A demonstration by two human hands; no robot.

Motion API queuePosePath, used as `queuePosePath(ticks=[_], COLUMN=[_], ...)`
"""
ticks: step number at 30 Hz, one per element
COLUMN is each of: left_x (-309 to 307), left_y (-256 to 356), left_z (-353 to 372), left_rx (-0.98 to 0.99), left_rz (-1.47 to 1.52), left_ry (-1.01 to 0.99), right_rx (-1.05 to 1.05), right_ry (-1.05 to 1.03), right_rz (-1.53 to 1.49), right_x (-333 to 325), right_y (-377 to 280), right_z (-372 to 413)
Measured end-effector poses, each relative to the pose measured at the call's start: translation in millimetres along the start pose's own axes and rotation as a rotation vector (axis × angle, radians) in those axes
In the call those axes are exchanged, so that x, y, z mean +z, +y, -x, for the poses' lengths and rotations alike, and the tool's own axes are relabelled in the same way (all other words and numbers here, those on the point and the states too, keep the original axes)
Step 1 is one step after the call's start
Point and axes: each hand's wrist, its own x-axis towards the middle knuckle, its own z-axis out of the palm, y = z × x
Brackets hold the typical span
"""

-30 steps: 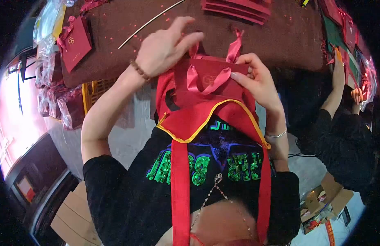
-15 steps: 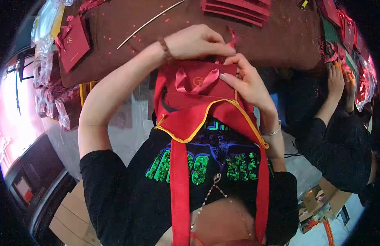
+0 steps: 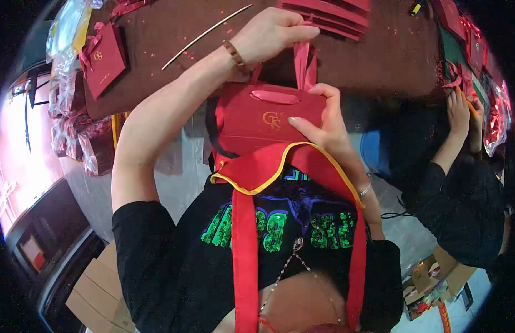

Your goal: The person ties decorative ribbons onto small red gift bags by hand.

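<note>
A red paper bag with a gold logo stands upright before my chest, its logo side facing me. My left hand is raised above the bag and pinches a pink-red ribbon, which runs taut down to the bag's top. A loop of ribbon lies across the near side of the bag. My right hand grips the bag's right edge, thumb on the front near the logo and fingers behind.
A brown table holds a thin pale stick, a stack of red bags and another ribboned bag. At the right, a co-worker's hands handle ribbon beside more red bags.
My left hand has risen away from my right hand, drawing the ribbon up. The near ribbon loop now lies flatter, and more of the bag's front and logo shows.
</note>
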Motion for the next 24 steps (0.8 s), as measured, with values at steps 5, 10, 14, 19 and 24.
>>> queuePosePath(ticks=[5, 10, 14, 19, 24], left_x=[-15.7, -35.3, 1.6, 9.5, 5.8], left_y=[32.4, 3.9, -9.0, -27.8, -27.1], left_z=[15.4, 49.8, 73.0, 71.4, 81.8], left_rx=[-0.094, -0.001, -0.026, 0.001, -0.114], left_rz=[0.313, 0.353, 0.575, 0.428, 0.617], left_ry=[0.082, 0.253, 0.038, 0.048, -0.021], right_rx=[-0.08, -0.111, -0.134, -0.012, -0.138], right_ry=[0.12, 0.278, 0.304, 0.36, 0.552], right_rz=[-0.214, -0.357, -0.388, -0.306, -0.239], right_x=[-1.4, -11.7, -13.7, -24.5, -19.3], right_y=[-5.6, -14.1, -21.7, -10.4, -11.5], right_z=[-3.8, -15.8, -18.4, -24.1, -27.7])
